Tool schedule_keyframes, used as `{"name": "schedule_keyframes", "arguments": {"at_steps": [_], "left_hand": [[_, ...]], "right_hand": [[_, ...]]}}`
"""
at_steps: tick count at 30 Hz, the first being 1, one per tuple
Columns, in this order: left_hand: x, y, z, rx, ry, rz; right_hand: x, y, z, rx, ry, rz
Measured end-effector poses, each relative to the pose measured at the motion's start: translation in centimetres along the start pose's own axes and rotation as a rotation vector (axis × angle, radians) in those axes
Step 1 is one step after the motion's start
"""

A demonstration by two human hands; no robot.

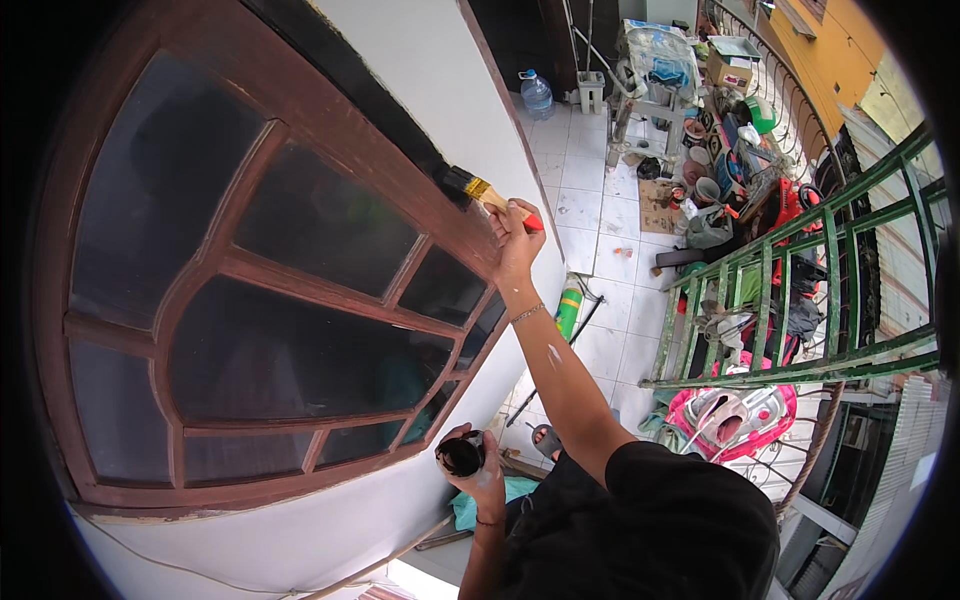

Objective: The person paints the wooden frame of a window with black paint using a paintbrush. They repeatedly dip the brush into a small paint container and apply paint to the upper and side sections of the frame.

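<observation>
My right hand (514,240) is closed round the wooden handle of a paintbrush (492,197) with a red end. Its dark bristles touch the edge of a brown wooden window frame (370,175), where a band of black paint (385,115) runs up from the brush. Below, my left hand (484,478) grips a small cup (461,456) holding black paint, its rim smeared dark. Dark glass panes (300,350) fill the frame beside both hands.
A white wall (430,60) borders the frame. On the tiled floor (580,205) stand a water bottle (537,95), a paint-splashed stepladder (640,120) and a green-and-yellow cylinder (567,310). Tools and pots crowd the right side, near a green metal ladder (765,290) and a pink bag (735,420).
</observation>
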State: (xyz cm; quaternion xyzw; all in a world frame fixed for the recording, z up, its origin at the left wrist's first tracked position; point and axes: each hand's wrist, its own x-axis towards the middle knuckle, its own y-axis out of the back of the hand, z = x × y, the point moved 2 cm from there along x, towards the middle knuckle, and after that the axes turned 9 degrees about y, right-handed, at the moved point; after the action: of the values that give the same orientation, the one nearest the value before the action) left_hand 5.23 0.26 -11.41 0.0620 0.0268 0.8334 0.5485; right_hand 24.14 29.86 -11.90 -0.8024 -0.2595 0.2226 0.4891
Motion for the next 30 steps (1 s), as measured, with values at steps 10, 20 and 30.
{"name": "schedule_keyframes", "arguments": {"at_steps": [10,20,30], "left_hand": [[0.2,-1.8,0.0,0.020,0.005,-0.174],[0.7,-5.7,-1.5,0.005,-0.021,-0.416],[3.7,-16.1,-2.5,-0.276,0.056,-0.915]], "right_hand": [[0.9,7.9,2.0,-0.050,-0.125,0.119],[-5.2,27.0,-10.5,-0.256,-0.141,0.209],[-10.4,39.8,-28.5,-0.484,0.199,0.331]]}}
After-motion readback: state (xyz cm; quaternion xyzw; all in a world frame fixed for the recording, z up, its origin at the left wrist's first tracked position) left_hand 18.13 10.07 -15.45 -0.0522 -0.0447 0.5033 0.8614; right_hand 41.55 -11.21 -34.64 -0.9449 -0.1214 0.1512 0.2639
